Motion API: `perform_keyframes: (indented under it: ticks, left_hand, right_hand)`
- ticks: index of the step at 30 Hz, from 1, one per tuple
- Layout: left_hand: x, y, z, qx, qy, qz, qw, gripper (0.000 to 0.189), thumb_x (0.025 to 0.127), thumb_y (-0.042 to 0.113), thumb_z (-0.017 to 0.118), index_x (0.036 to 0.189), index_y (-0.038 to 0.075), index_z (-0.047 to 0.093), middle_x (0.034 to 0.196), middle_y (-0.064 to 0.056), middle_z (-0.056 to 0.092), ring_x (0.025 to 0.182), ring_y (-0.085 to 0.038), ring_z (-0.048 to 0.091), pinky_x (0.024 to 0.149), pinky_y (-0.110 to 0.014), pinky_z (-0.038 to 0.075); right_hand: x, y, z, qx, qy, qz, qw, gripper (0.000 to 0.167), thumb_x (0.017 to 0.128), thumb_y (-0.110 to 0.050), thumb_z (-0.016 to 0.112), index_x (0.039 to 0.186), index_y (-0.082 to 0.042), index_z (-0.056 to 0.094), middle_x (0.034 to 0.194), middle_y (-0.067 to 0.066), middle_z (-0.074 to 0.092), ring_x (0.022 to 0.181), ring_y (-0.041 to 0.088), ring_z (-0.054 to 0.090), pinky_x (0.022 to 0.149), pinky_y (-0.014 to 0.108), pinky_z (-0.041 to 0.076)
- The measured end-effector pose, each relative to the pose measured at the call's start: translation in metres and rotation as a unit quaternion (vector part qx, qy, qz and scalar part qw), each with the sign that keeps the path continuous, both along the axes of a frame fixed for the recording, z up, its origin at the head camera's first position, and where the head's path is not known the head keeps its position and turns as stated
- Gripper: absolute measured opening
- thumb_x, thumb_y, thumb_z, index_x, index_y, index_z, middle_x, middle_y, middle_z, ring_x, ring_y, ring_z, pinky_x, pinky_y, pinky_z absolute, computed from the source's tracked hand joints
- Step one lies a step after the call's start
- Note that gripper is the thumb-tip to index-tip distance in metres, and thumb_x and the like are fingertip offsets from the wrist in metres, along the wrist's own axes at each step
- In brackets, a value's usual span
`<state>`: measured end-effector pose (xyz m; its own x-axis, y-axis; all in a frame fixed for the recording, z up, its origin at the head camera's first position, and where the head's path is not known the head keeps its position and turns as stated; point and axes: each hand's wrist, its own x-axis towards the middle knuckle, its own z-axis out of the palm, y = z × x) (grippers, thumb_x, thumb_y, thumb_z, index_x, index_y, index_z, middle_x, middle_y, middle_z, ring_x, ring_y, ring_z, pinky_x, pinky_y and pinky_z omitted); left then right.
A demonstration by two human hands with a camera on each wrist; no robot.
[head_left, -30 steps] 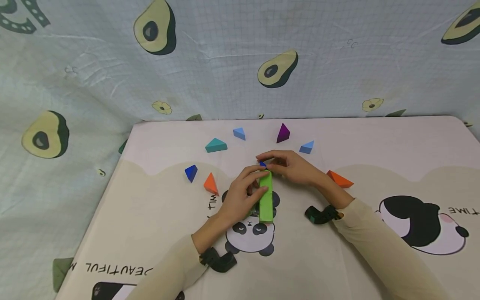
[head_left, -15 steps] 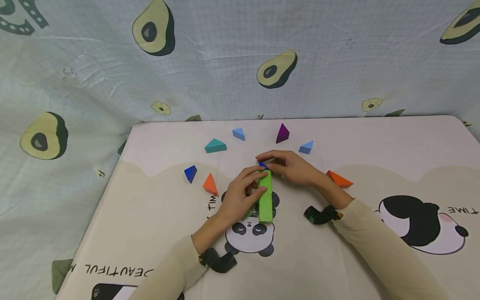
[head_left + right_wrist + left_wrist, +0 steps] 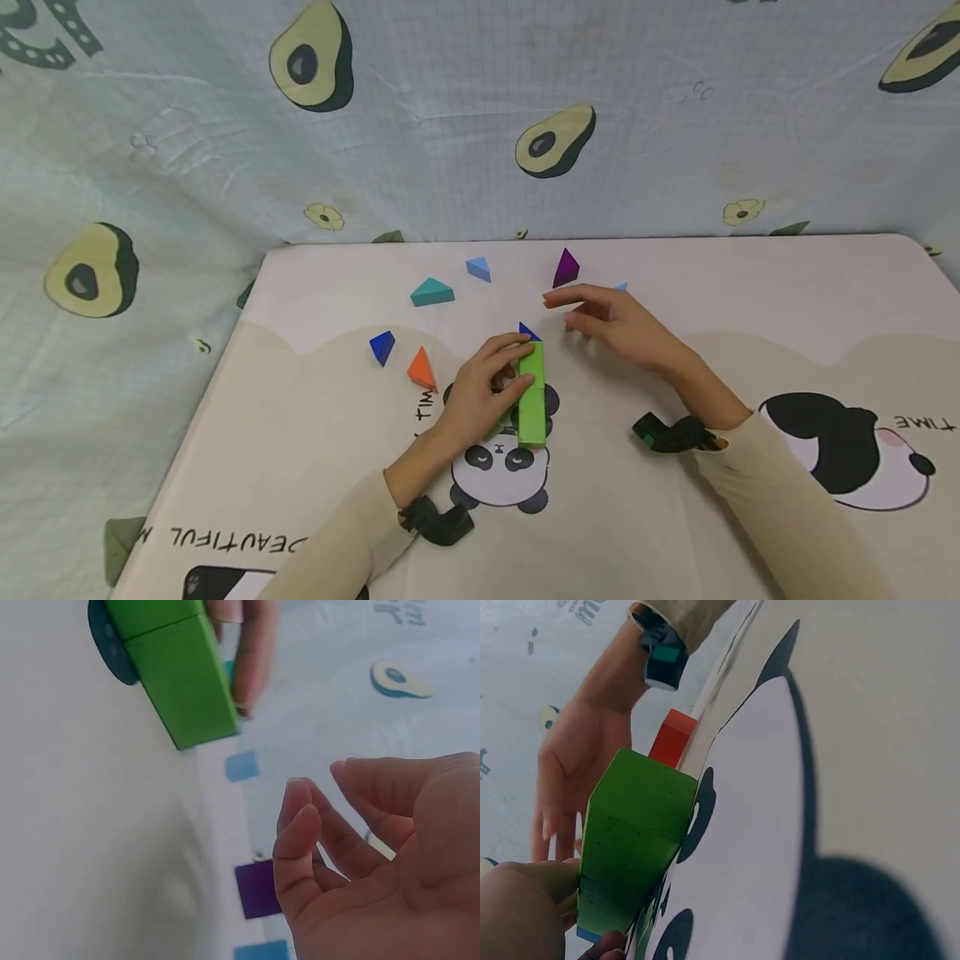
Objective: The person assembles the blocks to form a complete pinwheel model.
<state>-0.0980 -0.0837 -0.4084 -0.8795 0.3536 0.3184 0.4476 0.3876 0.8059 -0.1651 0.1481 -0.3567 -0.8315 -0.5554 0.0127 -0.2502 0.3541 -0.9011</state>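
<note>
Two green blocks (image 3: 532, 408) lie end to end in a straight bar on the printed panda, a thin seam between them. My left hand (image 3: 480, 392) holds the bar from its left side, the thumb at its middle and fingertips at its far end. Against that far end sits a small dark blue triangular block (image 3: 527, 331), partly covered by a left fingertip. To the right of the bar, my right hand (image 3: 611, 321) is raised with nothing in it, fingers loosely bent and thumb apart, as the right wrist view confirms.
Loose triangular blocks lie around: teal (image 3: 432, 292), light blue (image 3: 478, 268), purple (image 3: 566, 268), dark blue (image 3: 382, 347) and orange (image 3: 422, 369). Another light blue block (image 3: 622, 287) is mostly hidden behind my right hand. An orange-red block (image 3: 673, 739) shows beyond the bar. A patterned cloth hangs behind.
My right hand has let go of the small dark blue block and moved right and slightly away. My left hand and the green blocks have stayed put. My right arm now hides the right orange block.
</note>
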Motion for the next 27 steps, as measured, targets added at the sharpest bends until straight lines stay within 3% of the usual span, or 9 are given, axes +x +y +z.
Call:
perform_keyframes:
  ticks: [7, 13, 21, 27]
  left_hand:
    - [0.001, -0.001, -0.001, 0.013, 0.012, 0.001, 0.9998, 0.037, 0.09, 0.009, 0.067, 0.126, 0.004, 0.062, 0.132, -0.003, 0.052, 0.08, -0.013, 0.051, 0.064, -0.025, 0.045]
    - [0.0, 0.001, -0.003, 0.017, 0.019, -0.007, 0.9996, 0.037, 0.09, 0.009, 0.067, 0.126, 0.004, 0.062, 0.132, -0.003, 0.051, 0.078, -0.011, 0.051, 0.064, -0.023, 0.045]
    - [-0.001, 0.0, -0.005, 0.02, 0.02, -0.008, 0.9996, 0.037, 0.089, 0.01, 0.068, 0.126, 0.004, 0.061, 0.132, -0.004, 0.051, 0.078, -0.012, 0.052, 0.065, -0.022, 0.044]
    - [-0.001, 0.0, -0.004, 0.023, 0.012, -0.016, 0.9995, 0.041, 0.087, 0.013, 0.071, 0.127, 0.004, 0.061, 0.134, -0.003, 0.05, 0.081, -0.016, 0.053, 0.068, -0.023, 0.045]
  right_hand:
    - [0.017, 0.029, 0.017, 0.014, 0.033, -0.05, 0.9981, 0.031, 0.098, -0.019, 0.055, 0.129, -0.019, 0.06, 0.12, 0.008, 0.059, 0.094, 0.03, 0.057, 0.062, 0.033, 0.043]
    - [0.035, 0.058, 0.022, 0.056, 0.074, -0.107, 0.99, 0.029, 0.098, -0.022, 0.057, 0.127, -0.022, 0.062, 0.118, 0.002, 0.061, 0.089, 0.023, 0.057, 0.071, 0.024, 0.046]
    - [0.054, 0.093, 0.006, 0.092, 0.084, -0.149, 0.981, 0.029, 0.094, -0.016, 0.061, 0.123, -0.019, 0.064, 0.097, 0.001, 0.054, 0.077, 0.02, 0.056, 0.058, 0.027, 0.043]
    - [0.059, 0.115, -0.009, 0.119, 0.106, -0.159, 0.9744, 0.035, 0.089, -0.011, 0.069, 0.123, -0.016, 0.064, 0.094, 0.001, 0.05, 0.075, 0.014, 0.051, 0.056, 0.027, 0.036]
